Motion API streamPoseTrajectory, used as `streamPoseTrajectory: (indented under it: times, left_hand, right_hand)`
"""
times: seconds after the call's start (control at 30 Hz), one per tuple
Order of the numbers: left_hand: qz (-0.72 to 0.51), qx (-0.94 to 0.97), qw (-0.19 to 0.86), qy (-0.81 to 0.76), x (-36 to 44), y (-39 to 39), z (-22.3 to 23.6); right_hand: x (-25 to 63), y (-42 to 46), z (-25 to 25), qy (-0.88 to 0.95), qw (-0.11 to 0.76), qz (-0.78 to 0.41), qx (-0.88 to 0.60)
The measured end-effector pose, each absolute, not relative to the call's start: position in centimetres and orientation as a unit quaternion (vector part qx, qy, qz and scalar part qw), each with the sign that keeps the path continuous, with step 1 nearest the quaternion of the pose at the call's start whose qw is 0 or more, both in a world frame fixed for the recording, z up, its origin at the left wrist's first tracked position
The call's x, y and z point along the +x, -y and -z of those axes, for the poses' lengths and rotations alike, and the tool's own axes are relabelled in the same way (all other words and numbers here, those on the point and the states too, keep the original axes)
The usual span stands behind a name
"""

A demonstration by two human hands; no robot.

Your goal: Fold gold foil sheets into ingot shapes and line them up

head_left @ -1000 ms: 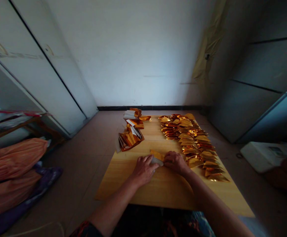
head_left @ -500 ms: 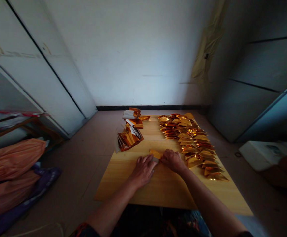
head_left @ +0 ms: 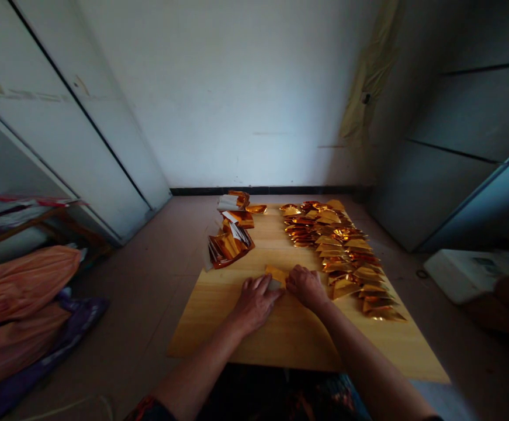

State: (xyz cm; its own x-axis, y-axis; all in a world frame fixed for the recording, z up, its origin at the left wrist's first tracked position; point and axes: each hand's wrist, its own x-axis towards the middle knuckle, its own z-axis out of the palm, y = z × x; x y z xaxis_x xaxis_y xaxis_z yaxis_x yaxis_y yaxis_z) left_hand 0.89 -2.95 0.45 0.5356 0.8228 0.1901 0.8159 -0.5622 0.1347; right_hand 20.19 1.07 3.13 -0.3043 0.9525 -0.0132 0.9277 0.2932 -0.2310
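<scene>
Folded gold foil piece [head_left: 275,275] lies flat on the wooden surface [head_left: 219,345] between the hands, long axis slanting upper-left to lower-right. Left hand [head_left: 255,304] and right hand [head_left: 307,287] both on it, fingers curled; pressing or pinching, can't tell. Foil triangles [head_left: 337,251] lie in a long pile to the right. Barely shifted from earlier frame.

Domestic room: tiled floor [head_left: 127,292], white plastered wall [head_left: 245,99].
Findings: 2-door white wardrobe [head_left: 83,134], orange sacks [head_left: 21,286] heaped on the floor, wooden rack [head_left: 17,228], black skirting [head_left: 258,190].
</scene>
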Motion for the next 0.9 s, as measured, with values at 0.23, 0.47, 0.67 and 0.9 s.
streamPoseTrajectory:
  times: [0.23, 0.47, 0.67, 0.9]
  left_hand:
    - [-0.117, 0.874, 0.017, -0.471, 1.1, 3.0, -0.8]
    - [-0.114, 0.869, 0.025, -0.481, 1.5, 3.2, -1.4]
    - [-0.125, 0.865, 0.032, -0.485, 1.5, 2.4, -1.6]
    - [-0.168, 0.845, 0.007, -0.508, 1.6, 0.5, -1.7]
  right_hand:
    - [20.4, -0.9, -2.7, 0.787, 0.102, -0.116, -0.597]
    - [20.8, -1.1, -2.4, 0.759, 0.152, -0.177, -0.608]
    - [21.2, -1.2, -2.7, 0.788, 0.15, -0.168, -0.572]
    - [21.0, 0.6, -3.4, 0.843, 0.088, -0.075, -0.526]
